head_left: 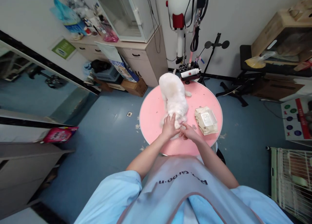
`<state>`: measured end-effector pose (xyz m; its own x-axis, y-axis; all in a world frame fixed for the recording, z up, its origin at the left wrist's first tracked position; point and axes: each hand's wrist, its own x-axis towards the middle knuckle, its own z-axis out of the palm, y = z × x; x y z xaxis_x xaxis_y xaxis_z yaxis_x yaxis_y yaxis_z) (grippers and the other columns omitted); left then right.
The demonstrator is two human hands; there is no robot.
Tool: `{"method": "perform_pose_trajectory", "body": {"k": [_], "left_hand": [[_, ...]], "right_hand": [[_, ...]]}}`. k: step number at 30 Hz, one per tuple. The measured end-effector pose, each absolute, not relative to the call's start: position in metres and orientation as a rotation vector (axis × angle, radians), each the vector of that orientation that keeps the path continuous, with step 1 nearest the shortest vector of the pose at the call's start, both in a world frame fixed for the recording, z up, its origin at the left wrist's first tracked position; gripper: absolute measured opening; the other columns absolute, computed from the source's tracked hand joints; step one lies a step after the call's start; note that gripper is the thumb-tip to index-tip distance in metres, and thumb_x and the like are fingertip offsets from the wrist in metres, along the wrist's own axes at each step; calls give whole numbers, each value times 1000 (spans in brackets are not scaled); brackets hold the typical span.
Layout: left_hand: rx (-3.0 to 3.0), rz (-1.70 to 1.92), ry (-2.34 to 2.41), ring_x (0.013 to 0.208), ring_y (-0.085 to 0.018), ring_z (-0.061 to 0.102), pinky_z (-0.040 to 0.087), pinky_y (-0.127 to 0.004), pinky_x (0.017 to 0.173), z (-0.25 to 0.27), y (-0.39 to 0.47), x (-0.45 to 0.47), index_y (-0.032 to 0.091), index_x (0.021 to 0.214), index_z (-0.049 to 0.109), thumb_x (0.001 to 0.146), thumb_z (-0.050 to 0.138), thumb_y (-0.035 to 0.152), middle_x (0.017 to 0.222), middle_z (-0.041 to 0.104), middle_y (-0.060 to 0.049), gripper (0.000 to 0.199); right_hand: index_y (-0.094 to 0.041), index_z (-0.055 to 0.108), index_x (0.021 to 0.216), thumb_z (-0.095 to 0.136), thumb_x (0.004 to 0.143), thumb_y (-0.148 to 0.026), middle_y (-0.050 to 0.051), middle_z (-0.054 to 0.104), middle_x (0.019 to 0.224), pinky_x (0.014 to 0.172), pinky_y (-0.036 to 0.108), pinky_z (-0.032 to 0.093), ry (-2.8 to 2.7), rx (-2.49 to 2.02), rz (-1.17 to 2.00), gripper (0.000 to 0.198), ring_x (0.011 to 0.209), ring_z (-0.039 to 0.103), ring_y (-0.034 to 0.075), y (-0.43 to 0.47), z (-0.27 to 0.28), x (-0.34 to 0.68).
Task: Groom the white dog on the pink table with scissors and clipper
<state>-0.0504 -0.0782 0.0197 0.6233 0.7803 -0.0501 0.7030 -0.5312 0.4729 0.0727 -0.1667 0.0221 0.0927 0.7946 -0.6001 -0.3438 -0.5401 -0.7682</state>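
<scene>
Left grip [170, 127] clasped over head of white dog [174, 93]; right grip [188, 133] at head's right side, whether pinching cannot be told. Dog's body lies beyond both grips on pink table [150, 115]; wipes pack [206, 120] right of right grip.

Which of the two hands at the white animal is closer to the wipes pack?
The right hand, on the same side of the white animal as the wipes pack; the left hand, on its fur, is farther from the pack.
</scene>
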Motion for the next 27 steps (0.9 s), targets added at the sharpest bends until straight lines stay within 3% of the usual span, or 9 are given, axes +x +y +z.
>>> {"method": "perform_pose_trajectory", "body": {"k": [3,7,12,17,22,27], "left_hand": [[2394,207,1193,128,-39,34,36,-47,100,22,-79,-47,19,150,22,67,73,48,139,35,-20,101],[2322,242,1207,122,-37,41,36,-46,101,20,-74,-45,15,150,22,72,68,50,132,40,-21,97],[2263,277,1207,115,-34,47,36,-46,102,21,-69,-49,15,149,23,71,70,47,124,45,-18,97],[2244,302,1192,117,-33,49,37,-45,102,23,-65,-55,16,148,25,67,73,47,124,48,-15,99],[2200,306,1083,128,-33,42,35,-45,107,24,-54,-66,15,147,23,59,78,44,137,44,-17,108],[2147,274,1055,136,-31,35,30,-42,113,25,-42,-74,9,147,23,60,77,40,145,38,-19,107]], "right_hand": [[-24,46,94,60,63,-18,-10,57,54,37,18,22,-421,-1375,1784,35,33,35,6,-158,28,85],[-24,40,86,56,64,-16,-12,53,60,41,15,21,-157,-954,1678,29,34,23,2,-151,33,80],[-27,38,91,56,65,-16,-13,49,63,43,16,23,-145,-910,1580,34,37,26,3,-154,31,58],[-26,36,85,58,67,-20,-12,53,64,43,17,24,-166,-947,1568,29,37,27,4,-150,29,56],[-23,41,78,62,70,-25,-9,53,64,44,18,28,-153,-971,1523,22,39,28,4,-158,23,63],[-22,53,88,67,67,-36,-4,57,72,51,20,41,-149,-1120,1148,29,52,46,8,-159,20,69]]}}
